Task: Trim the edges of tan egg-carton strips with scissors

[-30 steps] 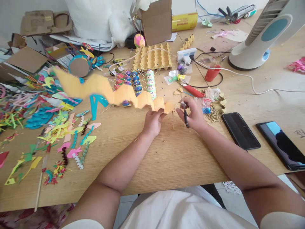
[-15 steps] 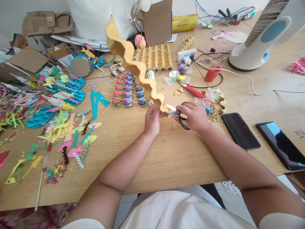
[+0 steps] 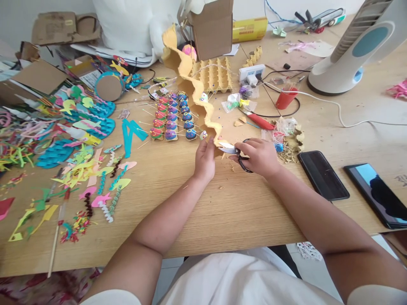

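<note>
My left hand is closed on the near end of a long, wavy yellow egg-carton strip, which slants up and away to the left. In my right hand is a pair of scissors with black handles. Its blades lie at the strip's near end, close to my left fingertips. Behind the strip stand rows of painted egg-carton cups, with red ones, purple ones and blue ones, stuck with thin white sticks. Small trimmings lie on the table below the blades.
A whole egg tray lies at the back. On the right are two phones, a red cup, a white fan and a carton piece holding shavings. Coloured paper cutouts and blue painted trays cover the left side.
The far end of the strip has swung to the right and lowered a little. The scissors stay at its near end, their blades shifted slightly; both hands have barely moved.
</note>
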`<state>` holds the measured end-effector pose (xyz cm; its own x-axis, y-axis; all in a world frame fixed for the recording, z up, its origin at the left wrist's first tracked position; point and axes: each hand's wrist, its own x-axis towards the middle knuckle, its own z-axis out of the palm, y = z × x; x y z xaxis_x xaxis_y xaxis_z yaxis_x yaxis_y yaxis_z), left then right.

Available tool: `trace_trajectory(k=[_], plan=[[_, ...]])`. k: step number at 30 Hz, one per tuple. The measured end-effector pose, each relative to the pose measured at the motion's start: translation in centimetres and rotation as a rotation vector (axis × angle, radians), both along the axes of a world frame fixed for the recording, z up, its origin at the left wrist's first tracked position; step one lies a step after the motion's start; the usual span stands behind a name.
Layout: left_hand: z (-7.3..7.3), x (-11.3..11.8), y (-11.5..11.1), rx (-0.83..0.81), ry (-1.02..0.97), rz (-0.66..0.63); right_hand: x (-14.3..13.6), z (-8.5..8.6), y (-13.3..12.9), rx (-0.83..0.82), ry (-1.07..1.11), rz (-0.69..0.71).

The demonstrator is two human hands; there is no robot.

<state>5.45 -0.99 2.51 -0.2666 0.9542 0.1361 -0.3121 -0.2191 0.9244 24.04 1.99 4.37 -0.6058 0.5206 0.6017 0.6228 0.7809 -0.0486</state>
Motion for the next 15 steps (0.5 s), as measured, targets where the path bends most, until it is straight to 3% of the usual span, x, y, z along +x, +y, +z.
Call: trace_trajectory(k=[4,15], plan=[[0.32,0.19,-0.10,0.040,-0.103,-0.025,0.01,0.11,-0.05,-0.032,-0.020,-0.022],[0.51,0.21,-0.11,-0.005,-0.097,-0.016,0.15,0.23,0.11,-0.015,-0.050,-0.039]])
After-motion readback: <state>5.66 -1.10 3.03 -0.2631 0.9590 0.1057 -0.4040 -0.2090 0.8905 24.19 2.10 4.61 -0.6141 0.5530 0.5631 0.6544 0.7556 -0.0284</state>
